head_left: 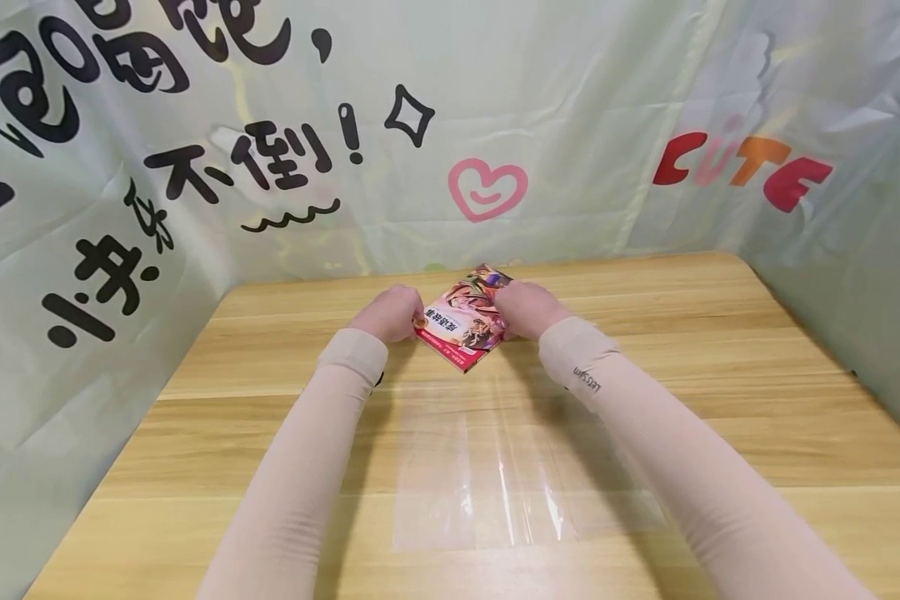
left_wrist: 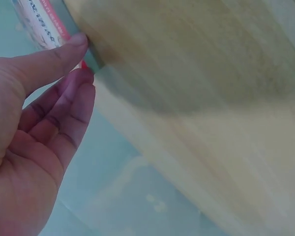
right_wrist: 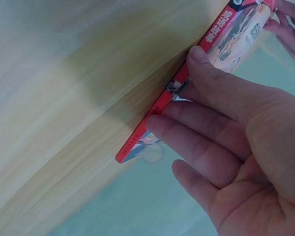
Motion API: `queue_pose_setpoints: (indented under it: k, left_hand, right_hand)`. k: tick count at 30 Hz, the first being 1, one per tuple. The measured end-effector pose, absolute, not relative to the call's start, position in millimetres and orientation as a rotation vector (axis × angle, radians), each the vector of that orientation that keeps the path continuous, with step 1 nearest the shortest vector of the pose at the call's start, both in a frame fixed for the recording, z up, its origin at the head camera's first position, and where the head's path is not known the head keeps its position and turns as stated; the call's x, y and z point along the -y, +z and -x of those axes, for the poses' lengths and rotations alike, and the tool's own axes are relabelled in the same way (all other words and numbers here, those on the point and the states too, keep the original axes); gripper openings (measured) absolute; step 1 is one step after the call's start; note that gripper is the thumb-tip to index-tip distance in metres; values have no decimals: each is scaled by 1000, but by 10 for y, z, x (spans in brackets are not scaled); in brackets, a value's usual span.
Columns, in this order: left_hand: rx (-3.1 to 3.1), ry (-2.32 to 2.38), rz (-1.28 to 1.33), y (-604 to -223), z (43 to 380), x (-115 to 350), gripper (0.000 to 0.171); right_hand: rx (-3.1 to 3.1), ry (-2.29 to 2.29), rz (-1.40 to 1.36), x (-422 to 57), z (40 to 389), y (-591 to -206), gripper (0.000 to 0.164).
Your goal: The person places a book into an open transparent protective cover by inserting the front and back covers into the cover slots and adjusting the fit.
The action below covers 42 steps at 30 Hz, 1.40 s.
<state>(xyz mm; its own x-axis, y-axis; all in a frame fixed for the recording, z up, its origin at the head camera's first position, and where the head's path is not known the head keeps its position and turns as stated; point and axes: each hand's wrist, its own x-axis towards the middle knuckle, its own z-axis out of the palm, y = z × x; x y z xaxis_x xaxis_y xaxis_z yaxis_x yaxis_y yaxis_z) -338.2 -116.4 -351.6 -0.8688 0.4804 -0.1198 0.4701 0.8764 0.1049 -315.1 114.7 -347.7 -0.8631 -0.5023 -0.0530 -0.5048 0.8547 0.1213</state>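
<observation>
A thin book (head_left: pixel 459 318) with a colourful illustrated cover and a red band is held at the far middle of the table, turned at an angle. My left hand (head_left: pixel 392 313) pinches its left corner between thumb and fingertips; in the left wrist view the book (left_wrist: pixel 45 22) shows only partly at the top. On the other side my right hand (head_left: pixel 531 308) grips the book along its red spine (right_wrist: pixel 179 81), the thumb on one face and fingers at the edge. Closer to me, a clear plastic sheet (head_left: pixel 435 492) with shiny creases lies flat on the wood.
The wooden table (head_left: pixel 270 433) ends at a far edge just behind the book. A pale printed cloth (head_left: pixel 585 142) with lettering and a pink heart (head_left: pixel 487 190) hangs behind and on both sides of the table.
</observation>
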Motion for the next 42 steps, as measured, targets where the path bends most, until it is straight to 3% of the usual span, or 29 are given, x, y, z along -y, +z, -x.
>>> queue_pose_setpoints:
  k: [14, 20, 29, 36, 42]
  left_hand:
    - [-2958, 93, -699, -3594, 3431, 1171, 23]
    - [-2981, 58, -741, -3613, 3411, 1147, 15]
    - [-2929, 113, -905, -3574, 3272, 1073, 27]
    - [-2890, 121, -938, -3536, 3162, 1056, 47]
    - [-2885, 68, -906, -3546, 3110, 1055, 40]
  right_hand:
    - [-3043, 246, 834, -1059, 3127, -3463, 36]
    - [-3045, 276, 821, -1017, 3108, -3451, 33]
    - [-3075, 254, 766, -941, 3086, -3480, 37]
    - [-3083, 204, 723, -871, 3124, -3474, 20]
    - [-3035, 197, 707, -822, 3111, -3457, 27]
